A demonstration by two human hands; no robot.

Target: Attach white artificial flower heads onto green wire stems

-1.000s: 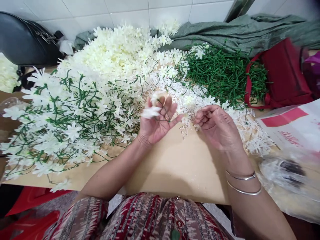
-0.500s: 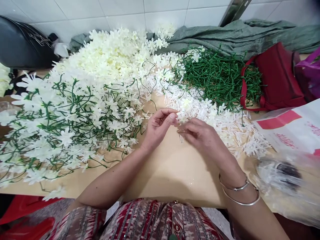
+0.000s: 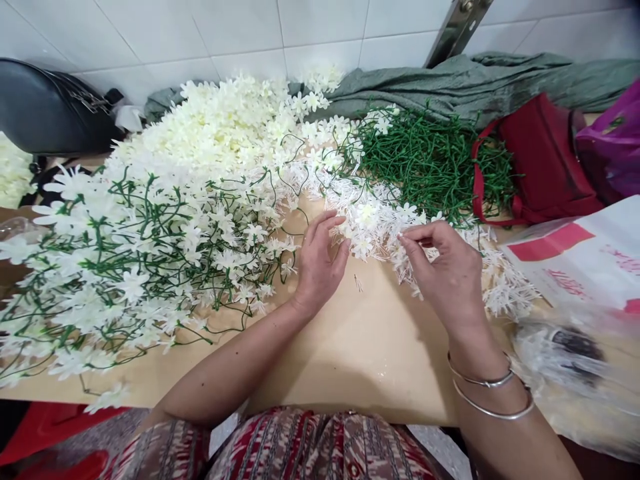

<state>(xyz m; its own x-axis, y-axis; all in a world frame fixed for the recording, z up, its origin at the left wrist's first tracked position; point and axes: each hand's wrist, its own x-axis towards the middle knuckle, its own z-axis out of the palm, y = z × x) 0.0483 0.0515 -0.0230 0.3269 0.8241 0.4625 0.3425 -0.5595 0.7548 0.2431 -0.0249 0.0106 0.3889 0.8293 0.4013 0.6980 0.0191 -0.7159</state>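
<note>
My left hand (image 3: 320,260) is open above the table, thumb and fingers apart, with nothing visible between them. It is close to the near edge of a pile of white flower stamens (image 3: 345,193). Over the same pile, further right, my right hand (image 3: 445,273) has thumb and forefinger pinched together; whatever is between the tips is too small to name. One loose stamen piece (image 3: 359,283) lies on the bare tabletop (image 3: 345,353) between the hands. White artificial flowers on green stems (image 3: 150,260) are heaped to the left of my left hand.
Behind are a mound of cream flower heads (image 3: 215,127) and a tangle of green plastic stems (image 3: 425,160). A red bag (image 3: 550,160), a white printed bag (image 3: 585,260) and clear plastic (image 3: 560,353) line the right. A black bag (image 3: 55,110) sits back left.
My hands have drawn apart: the right moved rightward over the stamens, its thumb and forefinger now pinched. My left hand's thumb and fingers have spread. The stamen piece now lies uncovered on the table.
</note>
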